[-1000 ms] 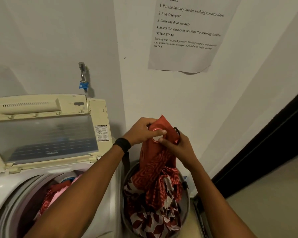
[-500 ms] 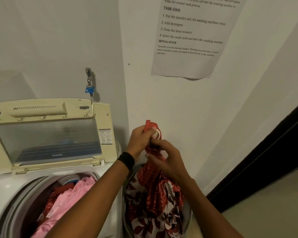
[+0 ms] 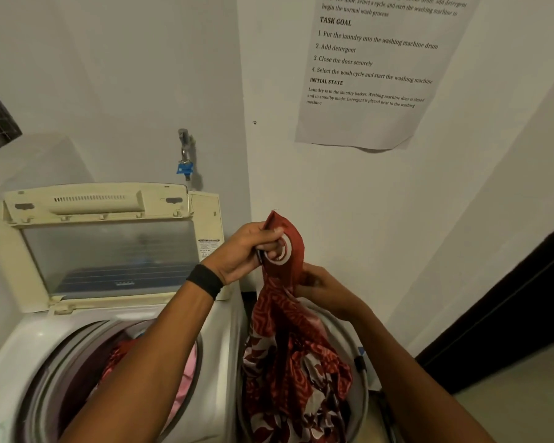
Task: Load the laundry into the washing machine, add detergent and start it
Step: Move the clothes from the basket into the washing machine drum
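The wall sheet (image 3: 371, 75) reads "TASK GOAL", "Add detergent", "Close the door securely", "INITIAL STATE".

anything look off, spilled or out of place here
Nothing spilled or broken. The one oddity is the instruction sheet on the wall: its lower edge curls away and casts a shadow. The left hand and right hand both grip the red patterned cloth above the basket, as expected.
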Available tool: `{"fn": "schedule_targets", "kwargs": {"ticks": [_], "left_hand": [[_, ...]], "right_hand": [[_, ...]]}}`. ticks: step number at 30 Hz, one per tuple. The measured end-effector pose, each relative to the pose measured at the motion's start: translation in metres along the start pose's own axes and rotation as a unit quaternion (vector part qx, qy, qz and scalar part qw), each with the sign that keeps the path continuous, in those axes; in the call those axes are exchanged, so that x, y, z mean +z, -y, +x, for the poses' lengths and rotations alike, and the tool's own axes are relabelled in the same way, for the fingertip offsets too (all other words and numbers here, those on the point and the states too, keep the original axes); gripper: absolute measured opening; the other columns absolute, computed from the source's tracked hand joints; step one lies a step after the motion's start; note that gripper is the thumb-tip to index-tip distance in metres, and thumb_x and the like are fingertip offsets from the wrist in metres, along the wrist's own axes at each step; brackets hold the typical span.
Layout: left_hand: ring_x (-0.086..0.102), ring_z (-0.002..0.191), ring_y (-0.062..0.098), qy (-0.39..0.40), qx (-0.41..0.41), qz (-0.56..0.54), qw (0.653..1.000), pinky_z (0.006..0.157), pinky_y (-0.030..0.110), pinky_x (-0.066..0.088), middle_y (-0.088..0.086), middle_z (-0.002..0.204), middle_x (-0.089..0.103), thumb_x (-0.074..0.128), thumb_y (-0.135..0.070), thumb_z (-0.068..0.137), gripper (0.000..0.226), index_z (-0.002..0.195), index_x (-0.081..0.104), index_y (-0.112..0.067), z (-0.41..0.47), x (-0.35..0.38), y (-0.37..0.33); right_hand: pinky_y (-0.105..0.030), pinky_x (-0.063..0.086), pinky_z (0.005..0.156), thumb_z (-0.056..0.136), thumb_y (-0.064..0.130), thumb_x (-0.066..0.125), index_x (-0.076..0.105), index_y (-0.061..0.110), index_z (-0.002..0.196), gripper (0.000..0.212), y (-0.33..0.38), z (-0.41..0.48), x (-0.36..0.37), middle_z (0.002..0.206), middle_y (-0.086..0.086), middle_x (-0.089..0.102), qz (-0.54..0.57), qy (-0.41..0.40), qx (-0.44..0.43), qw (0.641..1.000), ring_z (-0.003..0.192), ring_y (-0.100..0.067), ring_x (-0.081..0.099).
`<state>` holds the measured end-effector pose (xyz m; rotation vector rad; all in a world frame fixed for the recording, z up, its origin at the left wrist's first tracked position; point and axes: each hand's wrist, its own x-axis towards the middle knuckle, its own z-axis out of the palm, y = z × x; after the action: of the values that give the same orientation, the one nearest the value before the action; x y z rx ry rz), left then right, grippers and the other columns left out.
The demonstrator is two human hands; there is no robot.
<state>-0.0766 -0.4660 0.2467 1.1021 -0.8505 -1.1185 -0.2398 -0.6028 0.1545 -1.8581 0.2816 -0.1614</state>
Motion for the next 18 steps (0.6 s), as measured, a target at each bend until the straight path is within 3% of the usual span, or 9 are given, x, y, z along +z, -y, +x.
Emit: {"fn": "schedule_targets", "kwargs": {"ticks": [3,5,8,11,14,17,18], "left_hand": [[0.049,0.057,0.011,-0.043,0.013,0.013,0.999,0.071,0.023,0.048,-0.006,0.053,0.039,0.058,-0.014,0.100,0.035,0.066,0.051,-0.019,0.002,-0.008,0.000],[0.049,0.058,0.012,-0.074,0.030,0.028,0.996,0.073,0.025,0.048,-0.005,0.054,0.039,0.056,-0.012,0.102,0.034,0.069,0.054,-0.019,0.002,-0.015,0.001],[0.050,0.059,0.011,-0.121,0.051,0.020,0.991,0.074,0.025,0.048,-0.004,0.057,0.044,0.056,-0.014,0.102,0.030,0.074,0.062,-0.021,0.000,-0.022,-0.001],[0.063,0.075,0.014,-0.221,0.077,0.048,0.971,0.079,0.028,0.056,0.005,0.079,0.067,0.059,-0.021,0.103,0.015,0.099,0.073,-0.015,0.002,-0.024,0.002],[0.071,0.088,0.014,-0.304,0.120,0.107,0.939,0.081,0.027,0.060,0.000,0.094,0.074,0.059,-0.028,0.103,0.024,0.117,0.069,-0.011,0.011,-0.014,0.013],[0.070,0.085,0.016,-0.375,0.184,0.185,0.890,0.079,0.027,0.057,0.002,0.088,0.072,0.060,-0.030,0.103,0.018,0.107,0.065,-0.013,0.020,0.009,0.024],[0.071,0.082,0.016,-0.371,0.187,0.197,0.888,0.077,0.027,0.056,0.003,0.085,0.073,0.062,-0.030,0.102,0.016,0.102,0.063,-0.014,0.022,0.018,0.028]], "right_hand": [[-0.047,0.060,0.090,0.099,0.017,0.065,0.071,0.012,0.117,0.020,0.002,0.002,-0.011,0.105,-0.007,0.076,-0.035,-0.050,0.002,0.998,0.098,-0.027,0.074],[-0.042,0.059,0.081,0.099,0.028,0.067,0.073,0.017,0.102,0.013,-0.001,0.003,-0.029,0.092,0.003,0.076,-0.107,-0.112,0.007,0.988,0.085,-0.015,0.072],[-0.034,0.040,0.061,0.094,0.044,0.069,0.058,0.022,0.070,0.034,0.005,-0.001,-0.060,0.061,0.011,0.054,-0.231,-0.184,0.006,0.955,0.059,-0.005,0.049],[-0.036,0.040,0.056,0.082,0.065,0.071,0.062,0.019,0.068,0.049,0.035,-0.011,-0.085,0.055,0.006,0.051,-0.266,-0.281,-0.020,0.922,0.054,-0.007,0.048],[-0.034,0.045,0.056,0.076,0.068,0.075,0.064,0.023,0.067,0.048,0.077,-0.012,-0.091,0.058,0.006,0.061,-0.249,-0.396,-0.048,0.883,0.059,-0.011,0.059],[-0.031,0.043,0.055,0.078,0.062,0.078,0.055,0.021,0.062,0.049,0.101,-0.003,-0.072,0.056,0.006,0.059,-0.219,-0.449,-0.037,0.865,0.058,-0.010,0.058],[-0.030,0.042,0.054,0.079,0.059,0.078,0.055,0.020,0.062,0.049,0.103,0.001,-0.062,0.055,0.007,0.059,-0.193,-0.456,-0.029,0.868,0.057,-0.008,0.057]]}}
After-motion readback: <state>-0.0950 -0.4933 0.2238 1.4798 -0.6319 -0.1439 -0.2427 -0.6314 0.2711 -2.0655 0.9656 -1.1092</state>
